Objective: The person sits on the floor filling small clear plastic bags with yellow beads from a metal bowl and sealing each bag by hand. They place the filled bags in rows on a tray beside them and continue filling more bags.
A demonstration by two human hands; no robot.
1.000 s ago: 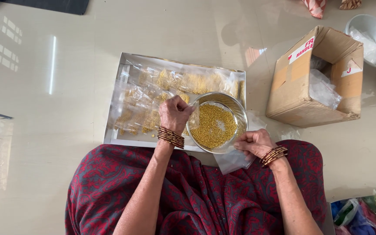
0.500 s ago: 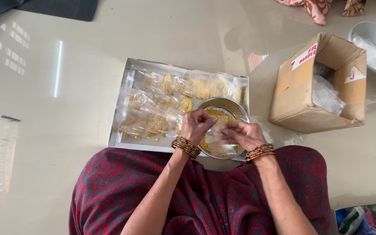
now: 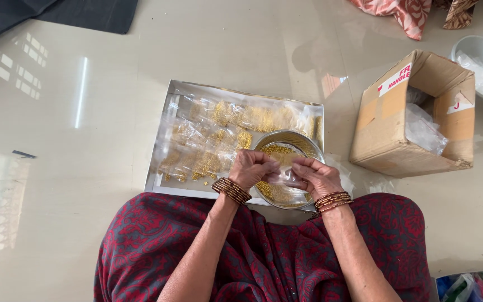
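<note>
While both hands meet over the round metal bowl (image 3: 289,168), they pinch a small clear plastic pouch (image 3: 286,178) between them. Left hand (image 3: 252,168): fingers curled narrow, gripping the pouch's left edge. Right hand (image 3: 315,176): fingers likewise closed on its right edge. The pouch hangs just above the golden beads (image 3: 275,193) in the bowl; whether it holds any beads yet cannot be told.

Progress, as judged from the layout: the shallow metal tray (image 3: 160,182) under and to the left of the bowl already carries many filled bead pouches (image 3: 208,145), lying flat and overlapping, so a good share of the bagging looks done. The bowl holds a fair layer of loose beads, so more remains.

Packages and labels: right of the bowl, well apart, stands an open brown cardboard box (image 3: 387,140) with a clear plastic bag (image 3: 423,128) inside. A white label with red print sits on its upper left flap (image 3: 393,81); a smaller white label on the right flap (image 3: 457,102). Beyond the box, a pale round basin (image 3: 473,47) holds more clear plastic. Loose empty plastic (image 3: 339,170) lies just right of the bowl.
</note>
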